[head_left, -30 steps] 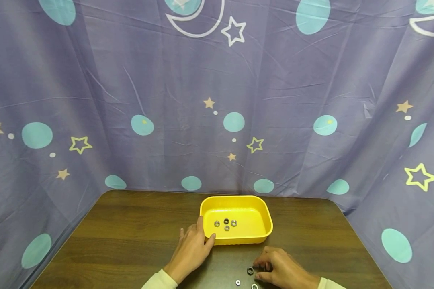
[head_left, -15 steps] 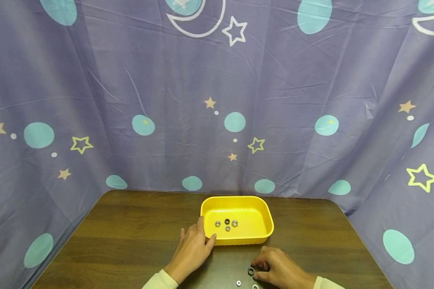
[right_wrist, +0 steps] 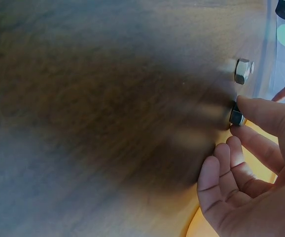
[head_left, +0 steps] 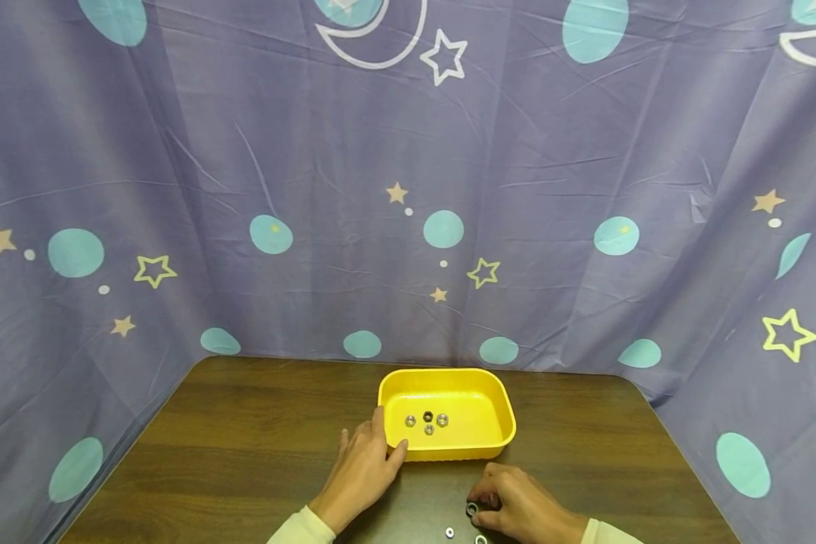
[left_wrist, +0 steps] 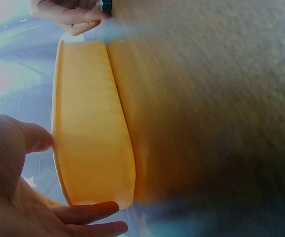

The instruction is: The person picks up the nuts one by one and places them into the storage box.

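My left hand point(head_left: 359, 470) rests at the near left corner of a yellow tray point(head_left: 459, 454). In the left wrist view its thumb touches the rim, while straight fingers point(left_wrist: 90, 212) lie along the outer end wall. My right hand point(head_left: 525, 505) is in front of the tray, low over the table, pinching a black hex nut point(right_wrist: 236, 114) between thumb and index finger. The other fingers of that hand are bent and hold nothing. Inside the tray lie several nuts, one black point(head_left: 428, 416) and the others silver, such as a silver nut point(head_left: 443, 420).
Nearer the front edge of the view, a small silver nut point(head_left: 449, 533) and a larger silver nut point(head_left: 480, 539) lie on the dark wooden table point(head_left: 258, 446). A patterned purple curtain point(head_left: 353, 302) hangs behind the table and at both sides.
My right hand has shifted slightly left, and its thumb and index finger have come together on the black hex nut. The left hand keeps its place at the tray.
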A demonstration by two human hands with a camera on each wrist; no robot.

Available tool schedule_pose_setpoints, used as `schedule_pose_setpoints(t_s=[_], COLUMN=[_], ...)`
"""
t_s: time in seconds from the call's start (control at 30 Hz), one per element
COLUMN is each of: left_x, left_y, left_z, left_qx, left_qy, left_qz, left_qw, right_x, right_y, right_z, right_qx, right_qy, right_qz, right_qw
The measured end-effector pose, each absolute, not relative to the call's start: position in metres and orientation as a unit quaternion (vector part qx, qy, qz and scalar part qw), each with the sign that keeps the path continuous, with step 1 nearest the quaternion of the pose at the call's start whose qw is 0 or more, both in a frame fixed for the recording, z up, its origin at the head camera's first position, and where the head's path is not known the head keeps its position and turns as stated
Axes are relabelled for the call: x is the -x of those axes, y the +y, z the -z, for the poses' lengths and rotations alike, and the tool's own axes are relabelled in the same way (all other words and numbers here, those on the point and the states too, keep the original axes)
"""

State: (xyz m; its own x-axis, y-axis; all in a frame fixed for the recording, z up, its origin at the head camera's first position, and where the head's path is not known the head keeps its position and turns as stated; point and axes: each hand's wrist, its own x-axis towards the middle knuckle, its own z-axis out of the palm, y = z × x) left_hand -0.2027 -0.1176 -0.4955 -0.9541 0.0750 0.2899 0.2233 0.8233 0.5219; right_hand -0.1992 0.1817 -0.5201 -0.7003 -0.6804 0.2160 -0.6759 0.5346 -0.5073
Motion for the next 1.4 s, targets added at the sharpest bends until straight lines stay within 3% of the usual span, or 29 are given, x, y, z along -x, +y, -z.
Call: schedule_pose_setpoints(t_s=[0.47, 0.8, 1.4], left_x=[0.203, 0.203, 0.203], left_y=[-0.117, -0.117, -0.117], left_z=[0.496, 0.496, 0.495], left_qx=[0.08, 0.081, 0.076], left_qy=[-0.946, -0.945, -0.946], left_qz=[0.288, 0.289, 0.288], left_qw=[0.125, 0.128, 0.129], right_x=[0.198, 0.197, 0.192], right_y=[0.184, 0.189, 0.203], right_z=[0.521, 0.519, 0.495], right_qx=[0.387, 0.407, 0.389], right_qy=[0.874, 0.867, 0.864], right_qz=[0.293, 0.288, 0.316], right_qw=[0.015, -0.027, -0.045])
